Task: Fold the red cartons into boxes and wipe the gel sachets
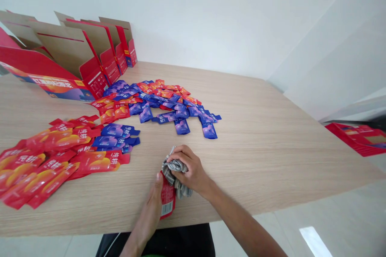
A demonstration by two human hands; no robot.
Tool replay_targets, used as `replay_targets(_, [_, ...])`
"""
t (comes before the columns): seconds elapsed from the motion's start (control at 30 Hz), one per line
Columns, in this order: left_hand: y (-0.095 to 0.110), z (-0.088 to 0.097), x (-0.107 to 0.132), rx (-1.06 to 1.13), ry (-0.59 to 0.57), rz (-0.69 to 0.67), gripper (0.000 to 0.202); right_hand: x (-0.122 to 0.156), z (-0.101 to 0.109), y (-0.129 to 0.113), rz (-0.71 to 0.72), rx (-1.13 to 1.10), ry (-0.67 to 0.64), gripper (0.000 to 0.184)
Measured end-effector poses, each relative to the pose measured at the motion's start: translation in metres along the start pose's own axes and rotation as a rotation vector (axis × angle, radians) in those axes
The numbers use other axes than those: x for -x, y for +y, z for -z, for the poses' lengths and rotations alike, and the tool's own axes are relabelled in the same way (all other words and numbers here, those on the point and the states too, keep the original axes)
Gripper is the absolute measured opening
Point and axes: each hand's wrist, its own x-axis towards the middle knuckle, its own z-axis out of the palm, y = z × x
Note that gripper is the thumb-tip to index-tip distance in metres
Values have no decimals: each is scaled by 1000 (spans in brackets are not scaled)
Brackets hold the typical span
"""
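Close to the table's front edge, a red pouch [167, 197] with a white barcode label stands on the wood or is held just over it; I cannot tell which. My left hand [154, 200] grips its left side, thumb uppermost. A crumpled grey-and-white striped cloth [183, 189] is bunched in my right hand [192, 168], closed around it and pressed against the pouch's upper end. The cloth covers that end. Large red pouches [57, 160] lie in an overlapping pile to the left, with several blue pouches [110, 136] at its right end.
Small blue and red sachets [177, 106] are spread across the table [256, 148] beyond my hands. Open red cardboard boxes [69, 84] stand at the back left by the white wall [196, 16]. Another red box [358, 136] is off the table's right side.
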Motion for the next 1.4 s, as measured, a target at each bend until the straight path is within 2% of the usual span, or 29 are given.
replay_targets(0.2, [15,1,-16,-134,186,-27,60,3,-4,4,239,7,-386,17])
replay_targets(0.27, [17,3,-19,-184,189,-42,63,4,-7,5,258,32,-442,17])
replay_targets(0.33, [18,4,-19,-231,155,-40,63,5,-9,4,208,50,-381,17])
replay_targets(0.5, [13,-2,-16,-249,134,5,59,2,-6,0,20,31,-40,18])
replay_targets(0.57, [12,-5,-16,-238,135,14,60,1,-3,-1,-1,16,10,19])
replay_targets(0.6, [13,-6,-16,-228,133,14,62,1,-2,-1,9,9,-5,19])
replay_targets(0.67, [17,-6,-18,-177,127,10,66,1,-1,0,59,4,-114,18])
replay_targets(0.77, [24,-3,-20,-75,147,3,71,3,-4,2,221,11,-312,17])
replay_targets(0.83, [26,0,-21,-67,159,-2,71,4,-6,2,303,25,-361,18])
replay_targets(0.9, [26,3,-20,-115,147,0,67,5,-7,1,272,43,-321,17])
replay_targets(1.03, [20,5,-13,-235,78,39,56,1,-2,-4,73,34,-89,11])
replay_targets(1.1, [17,3,-11,-247,50,37,54,-1,1,-5,22,18,2,11])
replay_targets(1.17, [16,0,-12,-228,58,21,53,-1,3,-4,17,7,12,12])
replay_targets(1.23, [17,-4,-16,-173,104,15,54,0,3,-1,53,6,-80,13])
replay_targets(1.3, [21,-8,-21,-94,148,24,60,3,2,2,131,26,-240,15])
replay_targets(1.37, [25,-10,-26,-35,143,37,67,5,0,4,210,69,-372,20])
replay_targets(1.4, [26,-10,-27,-22,132,36,70,6,-1,5,235,89,-397,21])
